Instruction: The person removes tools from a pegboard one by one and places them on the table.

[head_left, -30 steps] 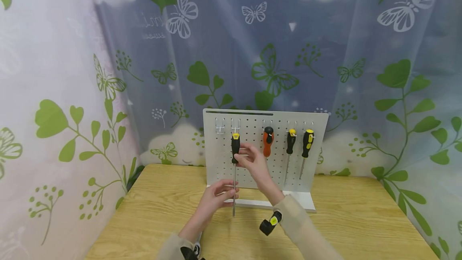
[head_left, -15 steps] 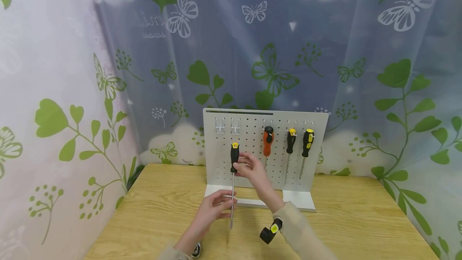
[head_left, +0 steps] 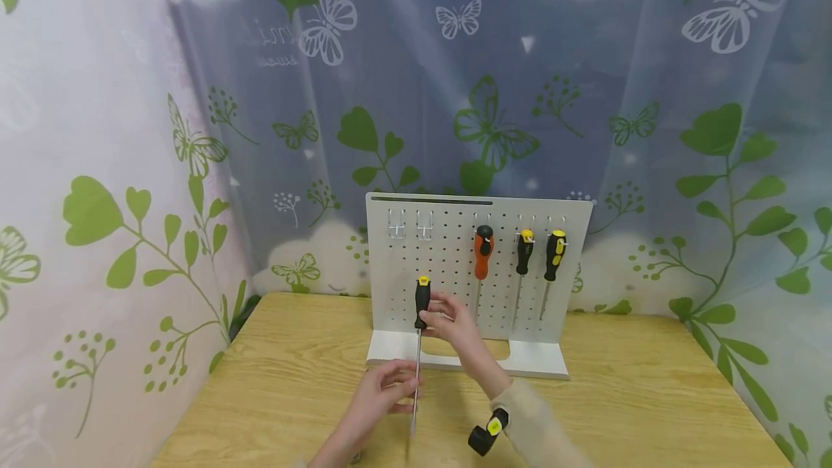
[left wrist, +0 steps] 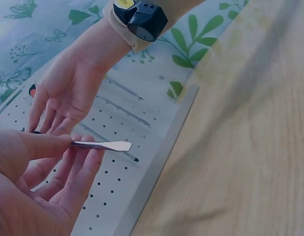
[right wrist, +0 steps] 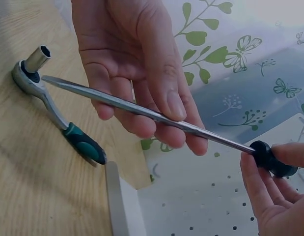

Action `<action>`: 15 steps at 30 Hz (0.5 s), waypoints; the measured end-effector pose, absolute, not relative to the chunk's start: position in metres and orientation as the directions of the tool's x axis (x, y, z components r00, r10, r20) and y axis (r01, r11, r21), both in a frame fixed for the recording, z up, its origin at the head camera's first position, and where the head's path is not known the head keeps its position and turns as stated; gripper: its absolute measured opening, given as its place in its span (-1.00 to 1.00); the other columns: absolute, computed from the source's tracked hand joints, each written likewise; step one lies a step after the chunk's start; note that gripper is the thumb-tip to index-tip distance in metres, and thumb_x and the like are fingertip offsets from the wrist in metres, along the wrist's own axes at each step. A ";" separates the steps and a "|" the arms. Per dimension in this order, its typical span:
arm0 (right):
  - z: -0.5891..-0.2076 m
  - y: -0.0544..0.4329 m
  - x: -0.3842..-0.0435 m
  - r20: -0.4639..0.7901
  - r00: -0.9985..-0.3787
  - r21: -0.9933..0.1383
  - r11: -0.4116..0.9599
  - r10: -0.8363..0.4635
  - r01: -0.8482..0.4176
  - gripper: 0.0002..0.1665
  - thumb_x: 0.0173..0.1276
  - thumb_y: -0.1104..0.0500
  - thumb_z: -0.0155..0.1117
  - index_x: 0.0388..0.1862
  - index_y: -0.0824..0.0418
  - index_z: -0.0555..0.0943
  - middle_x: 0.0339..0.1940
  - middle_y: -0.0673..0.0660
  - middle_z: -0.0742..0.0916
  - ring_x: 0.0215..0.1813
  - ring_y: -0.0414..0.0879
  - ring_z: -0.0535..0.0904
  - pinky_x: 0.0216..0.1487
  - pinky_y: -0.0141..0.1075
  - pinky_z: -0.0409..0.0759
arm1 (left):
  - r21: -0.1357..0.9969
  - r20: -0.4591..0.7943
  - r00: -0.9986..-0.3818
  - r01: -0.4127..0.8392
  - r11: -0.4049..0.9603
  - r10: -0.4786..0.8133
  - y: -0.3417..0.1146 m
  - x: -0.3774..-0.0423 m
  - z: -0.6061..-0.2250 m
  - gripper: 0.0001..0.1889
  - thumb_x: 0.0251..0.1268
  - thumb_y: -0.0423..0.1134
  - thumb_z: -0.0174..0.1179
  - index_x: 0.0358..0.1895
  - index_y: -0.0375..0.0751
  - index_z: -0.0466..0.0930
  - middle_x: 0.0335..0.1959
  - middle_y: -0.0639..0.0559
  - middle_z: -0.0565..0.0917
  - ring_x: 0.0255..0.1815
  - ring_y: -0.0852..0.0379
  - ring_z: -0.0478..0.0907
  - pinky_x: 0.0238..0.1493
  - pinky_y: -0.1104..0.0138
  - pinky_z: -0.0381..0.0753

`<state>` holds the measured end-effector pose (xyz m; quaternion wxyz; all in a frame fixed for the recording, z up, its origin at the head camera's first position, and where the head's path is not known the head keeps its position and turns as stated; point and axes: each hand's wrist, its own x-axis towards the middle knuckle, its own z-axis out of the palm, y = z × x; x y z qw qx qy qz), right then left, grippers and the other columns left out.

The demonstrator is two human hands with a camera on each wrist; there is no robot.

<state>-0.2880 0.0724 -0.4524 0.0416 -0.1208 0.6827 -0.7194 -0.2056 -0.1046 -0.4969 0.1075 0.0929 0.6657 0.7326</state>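
Observation:
A flat-blade screwdriver [head_left: 422, 303] with a black handle and yellow end cap stands nearly upright in front of the pegboard, blade down. My right hand [head_left: 457, 325] pinches the lower part of its handle between thumb and fingers. Lower down, my left hand [head_left: 385, 397] pinches the metal shaft, thumb on one side and fingers on the other. The left wrist view shows the flat blade tip [left wrist: 121, 146] sticking out past the left fingers. In the right wrist view the left hand [right wrist: 137, 73] has its thumb on the shaft [right wrist: 137, 109], while the right hand [right wrist: 277, 196] holds the black handle.
The white pegboard [head_left: 448, 251] carries an orange-and-black screwdriver [head_left: 482, 255] and two black-and-yellow screwdrivers [head_left: 523, 255] on its right side. Two bare hooks [head_left: 425, 226] sit at its upper left. A ratchet wrench [right wrist: 53, 108] with a socket lies on the wooden table [head_left: 273, 381].
Both hands have brought the screwdriver down and towards me, away from the hook at the pegboard's upper left. The grip on handle and shaft looks the same. The hanging screwdrivers have stayed put.

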 end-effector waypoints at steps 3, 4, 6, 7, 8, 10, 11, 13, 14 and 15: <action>-0.460 0.072 -0.285 0.091 -0.970 -0.993 -0.088 -0.225 -0.073 -0.38 0.44 0.26 0.31 0.40 0.38 0.37 0.12 0.39 0.65 -0.08 -0.04 0.70 0.06 -0.10 0.73 | 0.995 -0.030 -0.963 -0.055 -0.084 0.269 -0.105 -0.200 -0.499 -0.64 0.45 -0.37 0.21 0.21 -0.50 0.50 -0.15 -0.04 0.75 -0.18 0.10 0.70 -0.14 0.18 0.78; -0.462 0.072 -0.284 0.089 -0.970 -0.993 -0.089 -0.227 -0.071 -0.38 0.45 0.26 0.30 0.41 0.39 0.36 0.13 0.40 0.64 -0.08 -0.04 0.71 0.06 -0.09 0.73 | 0.995 -0.036 -0.963 -0.061 -0.083 0.268 -0.106 -0.198 -0.500 -0.64 0.45 -0.36 0.22 0.20 -0.49 0.51 -0.13 -0.06 0.75 -0.17 0.09 0.70 -0.14 0.20 0.78; -0.467 0.071 -0.283 0.076 -0.971 -0.994 -0.094 -0.228 -0.056 -0.38 0.45 0.25 0.31 0.41 0.39 0.36 0.14 0.40 0.64 -0.08 -0.04 0.71 0.06 -0.08 0.73 | 0.994 -0.048 -0.963 -0.072 -0.079 0.266 -0.106 -0.196 -0.502 -0.63 0.44 -0.35 0.23 0.20 -0.49 0.51 -0.12 -0.08 0.75 -0.17 0.09 0.71 -0.15 0.20 0.78; -0.469 0.071 -0.282 0.072 -0.971 -0.994 -0.095 -0.228 -0.052 -0.37 0.44 0.25 0.31 0.41 0.40 0.36 0.14 0.40 0.64 -0.08 -0.03 0.71 0.06 -0.07 0.73 | 0.994 -0.051 -0.962 -0.074 -0.077 0.267 -0.106 -0.195 -0.504 -0.63 0.45 -0.35 0.23 0.20 -0.49 0.51 -0.11 -0.10 0.75 -0.17 0.08 0.71 -0.15 0.20 0.78; -0.472 0.071 -0.282 0.069 -0.971 -0.995 -0.091 -0.227 -0.050 -0.37 0.44 0.25 0.31 0.40 0.40 0.36 0.15 0.40 0.64 -0.07 -0.03 0.71 0.07 -0.07 0.73 | 0.994 -0.056 -0.962 -0.078 -0.073 0.268 -0.106 -0.193 -0.505 -0.64 0.45 -0.35 0.23 0.20 -0.48 0.51 -0.10 -0.12 0.75 -0.16 0.07 0.71 -0.15 0.19 0.78; -0.476 0.071 -0.280 0.067 -0.973 -0.996 -0.077 -0.222 -0.052 -0.37 0.45 0.23 0.31 0.40 0.41 0.36 0.14 0.40 0.64 -0.08 -0.03 0.71 0.06 -0.05 0.73 | 0.994 -0.060 -0.960 -0.081 -0.067 0.275 -0.106 -0.191 -0.507 -0.63 0.46 -0.35 0.22 0.21 -0.50 0.50 -0.08 -0.16 0.74 -0.15 0.04 0.72 -0.15 0.19 0.78; -0.478 0.071 -0.279 0.066 -0.974 -0.996 -0.074 -0.218 -0.051 -0.38 0.44 0.24 0.31 0.40 0.40 0.37 0.13 0.41 0.65 -0.08 -0.02 0.72 0.06 -0.05 0.73 | 0.995 -0.060 -0.959 -0.080 -0.062 0.277 -0.106 -0.189 -0.508 -0.63 0.46 -0.35 0.22 0.21 -0.50 0.50 -0.08 -0.18 0.74 -0.14 0.02 0.72 -0.16 0.19 0.78; -0.483 0.071 -0.278 0.064 -0.975 -0.997 -0.058 -0.211 -0.053 -0.38 0.45 0.24 0.31 0.39 0.42 0.37 0.12 0.41 0.66 -0.09 -0.02 0.72 0.06 -0.02 0.73 | 0.995 -0.065 -0.957 -0.084 -0.053 0.282 -0.106 -0.186 -0.510 -0.61 0.46 -0.34 0.22 0.22 -0.53 0.48 -0.07 -0.21 0.74 -0.13 0.00 0.73 -0.17 0.20 0.78; -0.485 0.070 -0.276 0.062 -0.976 -0.997 -0.051 -0.209 -0.052 -0.38 0.45 0.25 0.31 0.39 0.42 0.37 0.11 0.41 0.66 -0.10 -0.02 0.73 0.06 0.00 0.72 | 0.995 -0.069 -0.956 -0.086 -0.047 0.283 -0.106 -0.184 -0.511 -0.60 0.46 -0.33 0.23 0.22 -0.54 0.48 -0.07 -0.23 0.74 -0.13 -0.01 0.73 -0.18 0.20 0.79; -0.486 0.070 -0.275 0.060 -0.977 -0.998 -0.048 -0.207 -0.051 -0.38 0.44 0.25 0.31 0.39 0.43 0.37 0.10 0.41 0.67 -0.10 -0.02 0.73 0.07 0.03 0.72 | 0.996 -0.069 -0.956 -0.084 -0.041 0.285 -0.107 -0.183 -0.512 -0.59 0.46 -0.33 0.23 0.22 -0.56 0.47 -0.07 -0.24 0.73 -0.13 -0.02 0.73 -0.18 0.20 0.79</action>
